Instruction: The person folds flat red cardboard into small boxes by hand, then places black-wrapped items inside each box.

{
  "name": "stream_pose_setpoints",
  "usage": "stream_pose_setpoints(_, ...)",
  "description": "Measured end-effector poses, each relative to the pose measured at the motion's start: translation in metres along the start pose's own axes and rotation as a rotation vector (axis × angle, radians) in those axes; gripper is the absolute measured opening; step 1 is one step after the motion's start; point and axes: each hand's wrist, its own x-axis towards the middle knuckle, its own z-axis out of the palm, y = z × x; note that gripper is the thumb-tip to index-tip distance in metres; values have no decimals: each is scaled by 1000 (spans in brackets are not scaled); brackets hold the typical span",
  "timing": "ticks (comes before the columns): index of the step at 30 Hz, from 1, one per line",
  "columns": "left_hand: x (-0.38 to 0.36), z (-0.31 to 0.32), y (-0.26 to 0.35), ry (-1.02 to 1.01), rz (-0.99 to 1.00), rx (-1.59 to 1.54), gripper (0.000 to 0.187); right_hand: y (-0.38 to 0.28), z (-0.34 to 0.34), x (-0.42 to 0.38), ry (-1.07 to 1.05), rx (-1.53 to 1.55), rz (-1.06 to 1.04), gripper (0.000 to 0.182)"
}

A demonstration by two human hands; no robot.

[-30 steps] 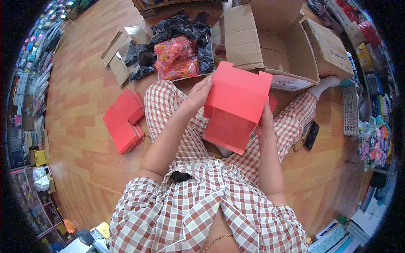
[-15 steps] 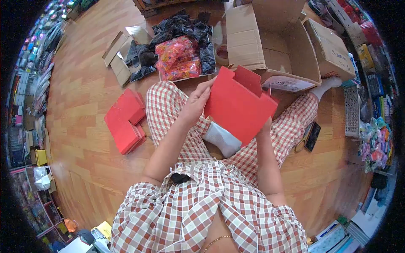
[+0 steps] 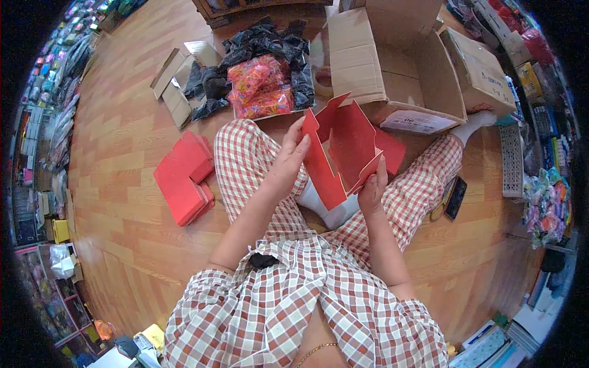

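Observation:
A red card box (image 3: 353,144), partly opened out with its inside showing, is held up between my hands above my white-socked foot. My left hand (image 3: 288,161) grips its left panel, thumb toward me. On the box's lower right edge my right hand (image 3: 372,189) is closed. Behind the box, a further red piece (image 3: 391,151) shows; whether it is joined to the box I cannot tell. Flat red card pieces (image 3: 184,178) lie stacked on the floor to the left of my knee.
Ahead are a tray with orange-pink packets (image 3: 261,86) and black plastic (image 3: 264,40), an open cardboard box (image 3: 405,73) and a closed carton (image 3: 478,73). A phone (image 3: 455,198) and scissors (image 3: 438,210) lie right of my leg. Stocked shelves line both sides.
The red card has gone from a flatter, folded shape to an opened one with its inside visible. My right hand has moved up and left, and its fingers now show on the edge.

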Motion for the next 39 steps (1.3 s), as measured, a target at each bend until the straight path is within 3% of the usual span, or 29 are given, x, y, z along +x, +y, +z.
stream_pose_setpoints(3,1,-2,-4,-94,-23,-79,65,1,1,2,-26,59,-11,71)
stream_pose_setpoints(7,-1,5,4,-73,-94,-151,66,-6,6,4,22,38,-41,70)
stream_pose_setpoints(19,1,-2,-10,-16,-98,-299,56,6,3,2,-49,13,-43,71)
stream_pose_setpoints(22,4,-2,-17,35,31,-216,60,-2,4,2,-62,68,-12,70)
stream_pose_setpoints(24,8,-4,-21,106,230,-22,69,-2,4,-2,-64,119,30,70)
stream_pose_setpoints(26,5,-1,-18,158,242,90,71,5,2,-8,-62,364,161,70)
stream_pose_setpoints(33,6,3,-12,306,302,539,79,4,-1,-8,-106,342,229,72)
stream_pose_setpoints(39,11,-1,-24,334,297,427,77,4,5,-9,-134,424,233,73)
